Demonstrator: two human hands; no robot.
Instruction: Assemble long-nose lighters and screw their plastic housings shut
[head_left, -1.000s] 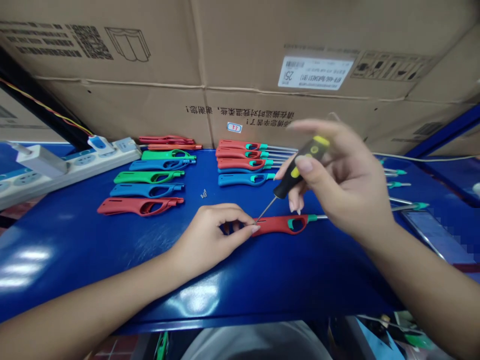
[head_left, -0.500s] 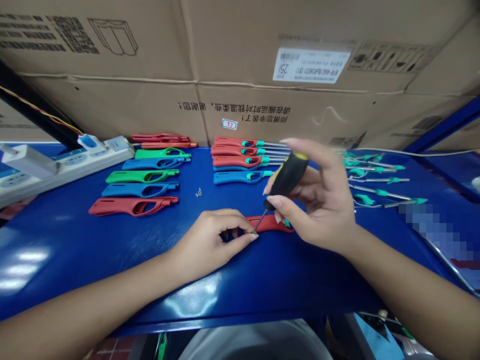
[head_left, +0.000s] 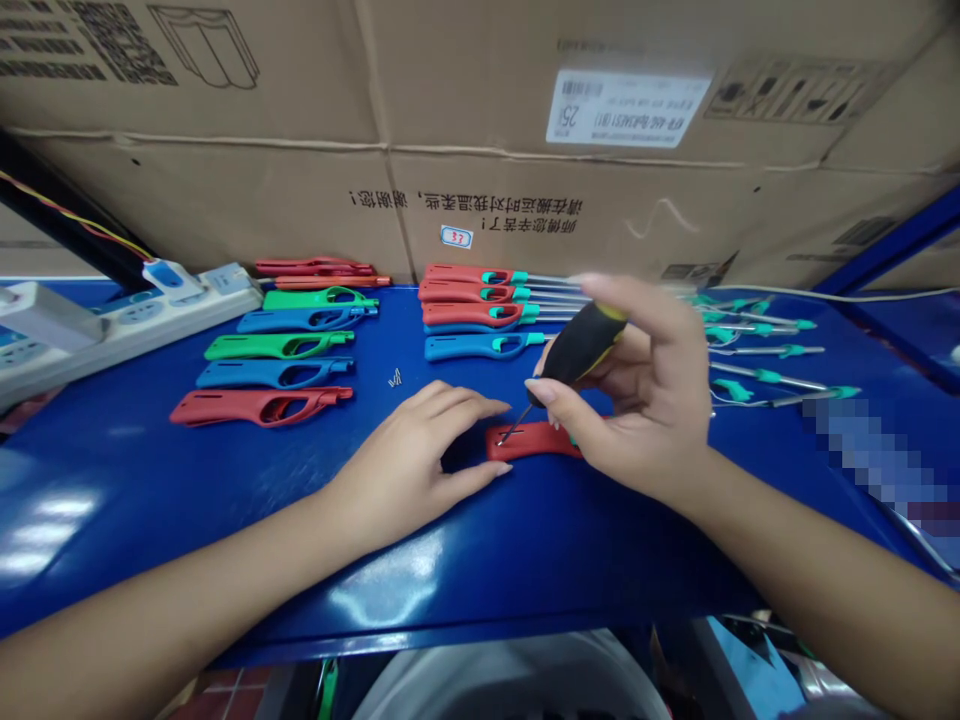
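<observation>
My right hand [head_left: 637, 390] is wrapped round the black and yellow handle of a screwdriver [head_left: 576, 345], held tilted. Its thin tip meets the left end of a red lighter casing [head_left: 536, 440] lying on the blue table [head_left: 360, 590]. My left hand [head_left: 420, 450] rests beside that end, thumb and forefinger apart on either side of it, holding nothing. Part of the casing with a green piece is hidden behind my right hand. A few small screws [head_left: 395, 378] lie beyond my left hand.
Red, green and blue casings [head_left: 262, 405] lie in a column at left, near a white power strip [head_left: 127, 325]. Behind the work are assembled lighters [head_left: 472, 347]; metal rods with green parts [head_left: 772, 378] lie at right. A cardboard box [head_left: 480, 110] stands at the back.
My left thumb and forefinger have parted, uncovering the casing's end and the screwdriver tip. The screwdriver stays in my right hand. The whole view has shifted slightly.
</observation>
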